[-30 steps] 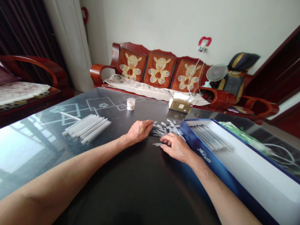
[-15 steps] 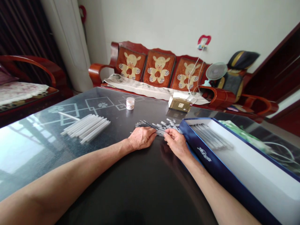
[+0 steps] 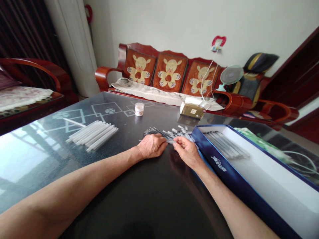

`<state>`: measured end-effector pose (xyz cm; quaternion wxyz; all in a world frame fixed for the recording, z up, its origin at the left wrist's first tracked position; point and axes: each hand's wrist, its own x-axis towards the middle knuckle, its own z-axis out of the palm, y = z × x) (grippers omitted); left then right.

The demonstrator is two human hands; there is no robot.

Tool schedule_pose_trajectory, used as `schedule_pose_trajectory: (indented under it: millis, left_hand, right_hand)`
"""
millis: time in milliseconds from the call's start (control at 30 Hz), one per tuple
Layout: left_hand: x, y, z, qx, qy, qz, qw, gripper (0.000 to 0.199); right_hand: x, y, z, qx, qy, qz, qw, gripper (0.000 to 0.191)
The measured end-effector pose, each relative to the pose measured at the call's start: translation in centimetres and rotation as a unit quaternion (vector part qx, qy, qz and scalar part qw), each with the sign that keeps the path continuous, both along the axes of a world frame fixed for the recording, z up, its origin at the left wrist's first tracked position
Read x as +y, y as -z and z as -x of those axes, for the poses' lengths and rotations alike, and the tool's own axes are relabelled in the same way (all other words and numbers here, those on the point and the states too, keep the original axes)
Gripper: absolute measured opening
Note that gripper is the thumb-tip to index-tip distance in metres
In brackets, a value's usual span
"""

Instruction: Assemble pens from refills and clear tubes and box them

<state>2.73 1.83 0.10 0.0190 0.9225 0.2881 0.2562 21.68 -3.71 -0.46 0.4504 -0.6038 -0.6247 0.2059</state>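
A pile of thin pen refills (image 3: 175, 132), dark with pale ends, lies on the dark glossy table in front of my hands. My left hand (image 3: 152, 146) rests on the table at the near left edge of the pile, its fingers curled together around a refill, mostly hidden. Just to the right, my right hand (image 3: 186, 151) pinches the pale end of the same slim refill (image 3: 170, 141) between thumb and fingers. Several white pen barrels (image 3: 92, 134) lie side by side on the left. Slender grey pens (image 3: 224, 144) lie in a row inside the long blue box (image 3: 211, 162) beside my right forearm.
A small white round tub (image 3: 139, 109) and a gold tissue box (image 3: 191, 110) stand farther back on the table (image 3: 124, 192). Green plastic packaging (image 3: 261, 141) lies beyond the blue box. Behind the table is a wooden sofa (image 3: 107, 74) with bear cushions; a fan (image 3: 231, 75) stands at its right.
My right hand's fingers have shifted slightly at the refill's pale end. My left hand stays almost in place, and the view has moved a little.
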Motion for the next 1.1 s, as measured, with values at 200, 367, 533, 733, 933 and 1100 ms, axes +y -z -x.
schedule_pose_trajectory:
  millis: [200,367,533,733,933,1100]
  left_hand:
    - [0.5,0.4,0.0,-0.007,0.02,-0.017,1.0,0.028]
    - [0.8,0.6,0.1,0.001,0.057,-0.022,0.998,0.032]
    - [1.0,0.7,0.2,0.012,0.068,-0.023,0.997,0.032]
    - [0.8,0.9,0.1,0.043,0.042,-0.026,0.998,0.031]
    - [0.6,0.8,0.1,0.052,0.032,-0.03,0.998,0.032]
    - [0.5,0.8,0.0,0.053,0.025,-0.041,0.997,0.031]
  right_hand:
    - [-0.4,-0.6,0.4,0.085,-0.011,0.054,0.995,0.028]
    - [-0.5,-0.3,0.8,0.103,-0.037,0.059,0.992,0.034]
    - [-0.3,0.0,1.0,0.104,-0.022,0.063,0.992,0.039]
    - [-0.2,0.0,1.1,0.146,-0.031,0.079,0.986,0.041]
    - [-0.3,-0.5,1.5,0.185,-0.026,0.102,0.977,0.038]
    - [-0.3,-0.8,1.9,0.233,-0.009,0.119,0.965,0.034]
